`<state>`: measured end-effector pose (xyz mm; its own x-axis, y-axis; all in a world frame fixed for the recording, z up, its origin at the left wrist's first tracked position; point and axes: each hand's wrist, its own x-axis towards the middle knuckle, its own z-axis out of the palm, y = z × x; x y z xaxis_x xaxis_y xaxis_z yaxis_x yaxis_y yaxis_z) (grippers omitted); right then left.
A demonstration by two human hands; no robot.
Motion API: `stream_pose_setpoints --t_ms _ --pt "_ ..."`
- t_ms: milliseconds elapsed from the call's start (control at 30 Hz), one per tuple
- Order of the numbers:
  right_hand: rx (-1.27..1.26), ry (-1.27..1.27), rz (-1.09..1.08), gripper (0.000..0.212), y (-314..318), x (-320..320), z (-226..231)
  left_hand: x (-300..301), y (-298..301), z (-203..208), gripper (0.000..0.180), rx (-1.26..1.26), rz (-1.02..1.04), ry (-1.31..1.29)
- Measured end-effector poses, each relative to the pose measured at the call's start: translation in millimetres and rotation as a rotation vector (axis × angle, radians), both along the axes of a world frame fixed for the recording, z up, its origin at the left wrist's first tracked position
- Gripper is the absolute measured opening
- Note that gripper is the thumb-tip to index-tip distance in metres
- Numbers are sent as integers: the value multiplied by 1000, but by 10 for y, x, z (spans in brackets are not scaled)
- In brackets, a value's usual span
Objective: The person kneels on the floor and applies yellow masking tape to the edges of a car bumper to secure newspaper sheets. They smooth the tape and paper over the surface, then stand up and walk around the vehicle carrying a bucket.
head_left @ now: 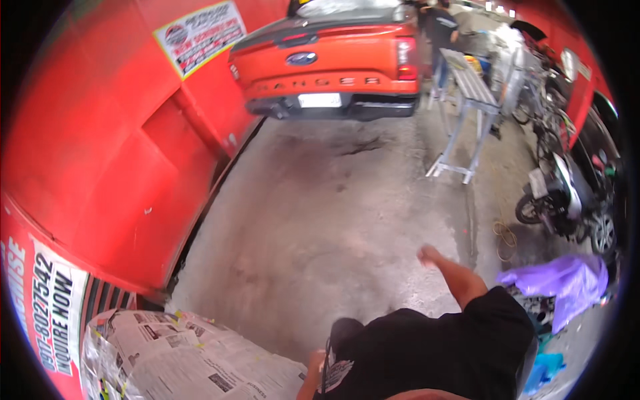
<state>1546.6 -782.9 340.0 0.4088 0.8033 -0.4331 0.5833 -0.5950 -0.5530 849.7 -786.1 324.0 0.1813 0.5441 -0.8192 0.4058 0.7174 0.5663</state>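
Note:
My right hand (431, 255) is held out in front of me over the concrete floor (320, 220), at the end of a bare forearm from a black sleeve. Motion blurs its fingers, and no held thing can be made out. Low in the view, my left hand (317, 363) is partly seen beside my black shirt (427, 353); its fingers do not show clearly. Nearest to it is a large rounded form covered in newspaper (207, 357), with clear plastic (110, 353) over its left end. Whether the left hand touches the newspaper, I cannot tell.
An orange pickup truck (327, 57) stands at the far end. A red wall (100, 147) with posters runs along the left. On the right are a metal trestle bench (475, 87), a person (439, 33), a motorcycle (567, 193), a coiled hose (505, 240) and a purple plastic sheet (567, 283).

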Motion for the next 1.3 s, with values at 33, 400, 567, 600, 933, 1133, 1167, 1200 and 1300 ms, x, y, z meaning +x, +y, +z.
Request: stream_pose_setpoints --t_ms 33,400,567,600,933,1133,1167,1200,1300 --pt "202 -88 148 25 828 270 231 122 295 -56 18 -39 108 -109" --pt "392 -421 787 19 5623 -483 469 570 4252 -469 21 -123 81 -52" --pt "-275 242 411 24 5398 -784 -431 143 6507 -162 26 -109 202 -115" --pt "-279 173 313 25 5246 -915 -467 162 6944 -22 20 -11 165 -75" --pt "-400 373 125 33 9931 135 -1572 662 10997 -187 19 520 187 285" --pt "514 316 454 14 14819 -939 811 576 12852 -116 17 634 275 368" --pt "577 343 449 18 15261 -1088 1232 586 13142 -169 16 575 238 325" --pt "642 369 437 22 15689 -1215 1650 576 13427 -244 16 503 181 295" --pt "555 455 281 27 16639 -1036 1714 577 14663 -508 14 331 -38 246"
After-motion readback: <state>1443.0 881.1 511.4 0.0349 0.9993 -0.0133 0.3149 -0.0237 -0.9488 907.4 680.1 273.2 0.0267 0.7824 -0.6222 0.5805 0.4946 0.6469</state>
